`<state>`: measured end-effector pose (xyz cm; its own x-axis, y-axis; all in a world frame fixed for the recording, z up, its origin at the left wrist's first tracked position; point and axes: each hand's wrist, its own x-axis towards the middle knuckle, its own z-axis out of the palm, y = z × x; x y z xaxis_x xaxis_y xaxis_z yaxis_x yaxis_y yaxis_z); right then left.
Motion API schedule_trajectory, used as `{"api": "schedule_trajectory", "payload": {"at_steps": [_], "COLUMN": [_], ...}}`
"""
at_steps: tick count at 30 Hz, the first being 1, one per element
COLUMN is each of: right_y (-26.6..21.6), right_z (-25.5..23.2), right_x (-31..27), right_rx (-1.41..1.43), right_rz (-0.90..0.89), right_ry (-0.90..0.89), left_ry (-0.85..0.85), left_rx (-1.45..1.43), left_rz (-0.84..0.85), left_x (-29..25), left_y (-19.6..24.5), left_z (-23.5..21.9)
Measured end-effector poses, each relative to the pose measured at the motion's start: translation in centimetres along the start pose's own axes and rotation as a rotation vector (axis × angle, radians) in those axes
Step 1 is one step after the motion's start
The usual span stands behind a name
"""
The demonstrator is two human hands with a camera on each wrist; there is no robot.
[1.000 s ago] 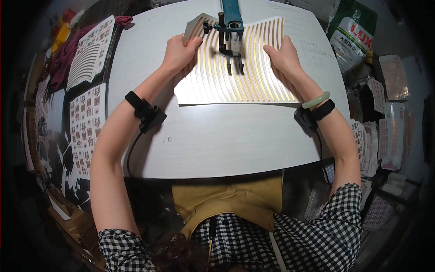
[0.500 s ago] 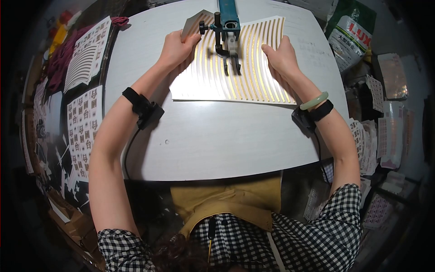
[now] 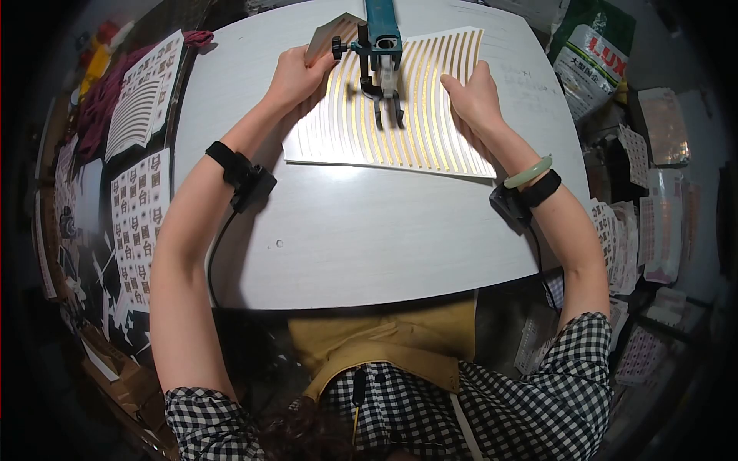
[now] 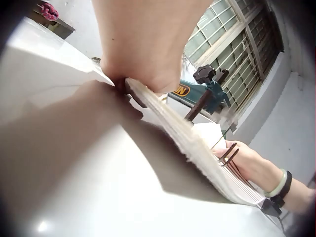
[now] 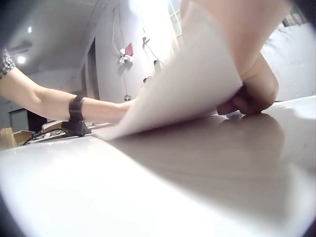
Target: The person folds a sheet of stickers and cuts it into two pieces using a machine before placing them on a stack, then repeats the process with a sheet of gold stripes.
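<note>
A white sheet with curved gold stripes [image 3: 430, 107] lies under the head of a teal machine [image 3: 383, 34], whose two-pronged foot hangs over the stripes. The left hand [image 3: 296, 79] grips the sheet's left edge, thumb on top. At the right edge the right hand [image 3: 474, 97] pinches it, thumb above and fingers beneath. In the left wrist view the sheet [image 4: 182, 138] looks like a thick layered edge rising from the table. The right wrist view shows the sheet's pale underside [image 5: 182, 74] bowed upward, with the right hand's curled fingers [image 5: 237, 103] behind its edge.
The white table [image 3: 369, 246] has a curved front edge. Printed sheets [image 3: 141, 223] and a maroon cloth [image 3: 100, 107] are at the left. A green and white bag [image 3: 592, 65] stands at the back right, above stacks of printed pieces [image 3: 615, 238].
The sheet's near edge has turned slightly, its left corner moving left and away from the body. Both hands have shifted a little left while keeping hold of it.
</note>
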<state>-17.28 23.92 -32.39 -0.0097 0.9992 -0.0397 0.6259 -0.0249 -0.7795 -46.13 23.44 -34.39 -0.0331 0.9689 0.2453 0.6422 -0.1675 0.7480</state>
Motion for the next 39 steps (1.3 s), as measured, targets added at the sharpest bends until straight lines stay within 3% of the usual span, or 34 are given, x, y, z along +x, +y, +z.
{"api": "schedule_trajectory", "payload": {"at_steps": [6, 14, 18, 32, 34, 39], "right_y": [0.5, 0.5, 1.0, 0.8, -0.5, -0.4], "right_z": [0.2, 0.5, 0.7, 0.6, 0.0, 0.1], "right_x": [0.2, 0.1, 0.5, 1.2, 0.6, 0.8], "right_rx": [-0.01, 0.0, -0.027, -0.036, 0.078, 0.086], "right_rz": [-0.052, -0.037, -0.039, -0.067, 0.076, 0.072], "right_ry": [0.064, 0.098, 0.113, 0.125, 0.016, 0.023], "left_ry": [-0.013, -0.022, -0.047, 0.001, 0.003, 0.008], "left_rx": [0.035, 0.142, 0.149, 0.144, 0.138, 0.146], "left_rz": [-0.021, 0.103, 0.042, 0.104, 0.105, 0.107], "left_x": [0.7, 1.6, 1.8, 2.8, 2.9, 3.0], "left_y": [-0.1, -0.7, -0.4, -1.6, -1.6, -1.3], "left_z": [0.0, 0.0, -0.1, 0.2, 0.3, 0.2]}}
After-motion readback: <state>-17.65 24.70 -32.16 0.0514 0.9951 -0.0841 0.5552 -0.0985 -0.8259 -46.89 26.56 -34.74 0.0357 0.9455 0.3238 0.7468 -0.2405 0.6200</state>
